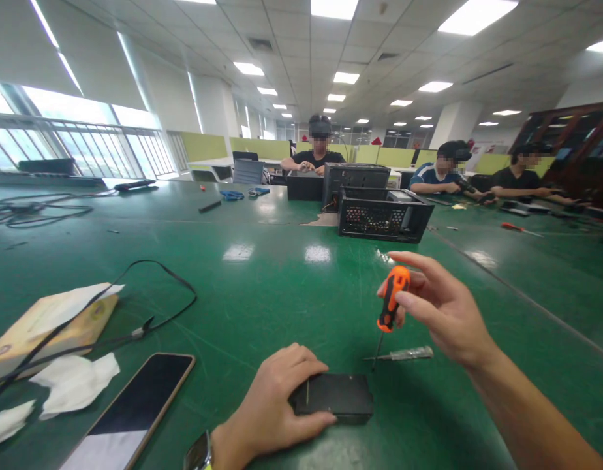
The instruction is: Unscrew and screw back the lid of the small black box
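Observation:
My left hand (282, 398) is wrapped round the left end of a small black box (340, 397) on the green table, thumb along its near side and fingers over the far side. A smartwatch (200, 452) shows on that wrist. My right hand (436, 300) pinches an orange and black screwdriver (393, 297) by its handle, with the forefinger stretched out above. Its thin shaft points down beside the box, apart from it. Just behind the shaft lies a second screwdriver with a clear handle (412, 353).
A phone (139, 398), crumpled tissues (74, 382), a yellow tissue packet (93, 320) and a black cord (188, 287) lie at left. Ahead stands an open black computer case (384, 219). Several people sit beyond; another screwdriver (514, 227) is far right.

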{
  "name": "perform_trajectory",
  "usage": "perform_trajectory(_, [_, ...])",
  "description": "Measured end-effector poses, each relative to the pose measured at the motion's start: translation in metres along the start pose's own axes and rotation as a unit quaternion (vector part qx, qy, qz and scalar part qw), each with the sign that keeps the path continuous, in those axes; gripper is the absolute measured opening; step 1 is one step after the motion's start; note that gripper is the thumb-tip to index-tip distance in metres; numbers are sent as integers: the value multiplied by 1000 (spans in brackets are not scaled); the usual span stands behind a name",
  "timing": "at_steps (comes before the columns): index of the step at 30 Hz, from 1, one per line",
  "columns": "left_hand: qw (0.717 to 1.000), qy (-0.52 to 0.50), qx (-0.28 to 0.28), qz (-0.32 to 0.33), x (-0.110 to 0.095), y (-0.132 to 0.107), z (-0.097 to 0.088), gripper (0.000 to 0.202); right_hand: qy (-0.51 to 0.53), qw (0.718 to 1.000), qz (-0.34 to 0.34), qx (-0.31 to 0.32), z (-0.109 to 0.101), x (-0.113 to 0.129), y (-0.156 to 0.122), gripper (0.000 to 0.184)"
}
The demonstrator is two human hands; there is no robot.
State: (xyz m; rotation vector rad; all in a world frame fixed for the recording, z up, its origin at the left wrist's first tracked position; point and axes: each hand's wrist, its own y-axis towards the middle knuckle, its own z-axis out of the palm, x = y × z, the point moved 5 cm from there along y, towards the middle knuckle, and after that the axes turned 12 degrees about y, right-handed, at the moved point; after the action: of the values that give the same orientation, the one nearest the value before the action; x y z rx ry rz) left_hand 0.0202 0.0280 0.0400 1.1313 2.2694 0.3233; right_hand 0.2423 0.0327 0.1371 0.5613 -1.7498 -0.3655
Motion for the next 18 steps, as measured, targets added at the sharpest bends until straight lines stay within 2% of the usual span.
perform_trajectory(2, [1000, -7, -3, -3, 1, 0, 0, 37, 88, 996, -2, -20, 0, 17, -3, 35])
perform_trajectory(3, [1000, -13, -2, -5, 2, 0, 0, 36, 97, 995, 2, -16, 4, 20, -4, 33])
perform_trajectory(10, [998, -56, 8, -14, 2, -2, 1, 36, 52, 998, 12, 29, 26, 9, -2, 32])
perform_trajectory(18, [998, -63, 2, -13, 2, -1, 0, 36, 75, 997, 22, 19, 25, 14, -5, 31])
